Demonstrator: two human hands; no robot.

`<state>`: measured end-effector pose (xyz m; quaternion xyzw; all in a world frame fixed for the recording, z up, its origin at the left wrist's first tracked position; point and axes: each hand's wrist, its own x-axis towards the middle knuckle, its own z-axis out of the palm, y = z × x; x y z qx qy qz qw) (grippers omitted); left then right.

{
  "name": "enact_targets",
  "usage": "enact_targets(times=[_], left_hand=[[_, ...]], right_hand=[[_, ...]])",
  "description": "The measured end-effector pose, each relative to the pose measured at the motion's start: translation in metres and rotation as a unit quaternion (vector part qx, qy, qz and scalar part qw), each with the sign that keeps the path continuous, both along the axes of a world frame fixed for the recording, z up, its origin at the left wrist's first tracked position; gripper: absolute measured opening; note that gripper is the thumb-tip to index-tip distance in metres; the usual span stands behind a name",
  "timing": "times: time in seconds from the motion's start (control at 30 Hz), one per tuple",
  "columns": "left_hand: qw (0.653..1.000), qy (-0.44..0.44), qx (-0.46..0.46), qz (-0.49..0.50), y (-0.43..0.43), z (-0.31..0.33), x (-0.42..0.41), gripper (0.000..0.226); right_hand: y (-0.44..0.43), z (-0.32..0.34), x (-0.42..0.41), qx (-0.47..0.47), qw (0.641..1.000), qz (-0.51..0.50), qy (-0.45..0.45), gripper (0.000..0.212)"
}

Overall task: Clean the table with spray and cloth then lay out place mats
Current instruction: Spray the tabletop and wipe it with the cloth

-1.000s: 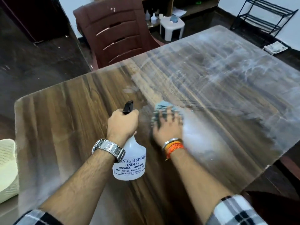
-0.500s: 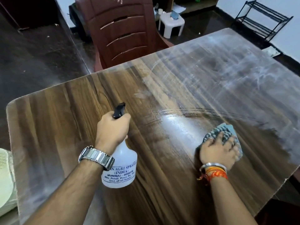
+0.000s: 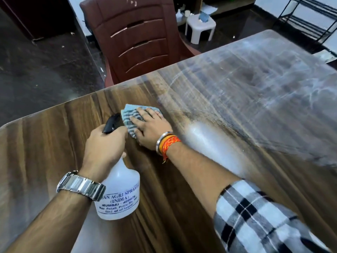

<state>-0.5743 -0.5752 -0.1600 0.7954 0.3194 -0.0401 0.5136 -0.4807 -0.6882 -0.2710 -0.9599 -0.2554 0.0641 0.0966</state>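
Left hand (image 3: 104,148) gripping neck of white spray bottle (image 3: 119,194), held above wooden table (image 3: 45,143). Right hand (image 3: 151,130) flat, fingers spread, pressing blue striped cloth (image 3: 130,114) on tabletop just beyond bottle's black nozzle. Hazy smears right. Maroon chair (image 3: 135,39) behind table.

Cloth (image 3: 132,115) on table (image 3: 237,110), bottle (image 3: 118,194) left, chair (image 3: 135,39) behind.

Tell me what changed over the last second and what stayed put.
The right hand swept the cloth out to the right across the table, then back left, ending beside the spray bottle. Nothing was picked up or released. The left hand kept its grip on the bottle's neck; the right stayed flat on the cloth.
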Motion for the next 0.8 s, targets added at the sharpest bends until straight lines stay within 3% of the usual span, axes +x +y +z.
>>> enact_targets(times=[0.1, 0.17, 0.27, 0.43, 0.57, 0.7, 0.8], left_hand=[[1.0, -0.002, 0.003, 0.004, -0.006, 0.0, 0.008, 0.01], [1.0, -0.004, -0.002, 0.001, -0.009, 0.0, 0.013, 0.01], [1.0, 0.0, -0.009, 0.004, -0.011, -0.003, 0.02, 0.011], [0.999, -0.003, -0.016, 0.029, 0.003, -0.001, 0.019, 0.014], [0.998, -0.012, 0.003, 0.056, 0.027, 0.005, 0.011, 0.012], [0.997, -0.022, 0.011, 0.077, 0.046, 0.007, 0.007, 0.014], [0.995, -0.023, 0.005, 0.096, 0.05, 0.007, 0.009, 0.018]], right_hand=[[-0.052, -0.003, 0.049, -0.015, 0.998, -0.059, -0.016, 0.05], [-0.109, -0.007, 0.084, -0.033, 0.985, -0.168, -0.035, 0.051], [-0.18, -0.007, 0.11, -0.039, 0.937, -0.346, -0.022, 0.052], [-0.164, -0.003, 0.129, -0.021, 0.893, -0.449, 0.012, 0.057], [-0.079, -0.003, 0.151, -0.035, 0.941, -0.336, 0.012, 0.058], [0.059, 0.008, 0.121, -0.048, 0.995, -0.071, -0.053, 0.051], [0.132, 0.007, 0.077, -0.015, 0.994, 0.103, -0.023, 0.051]])
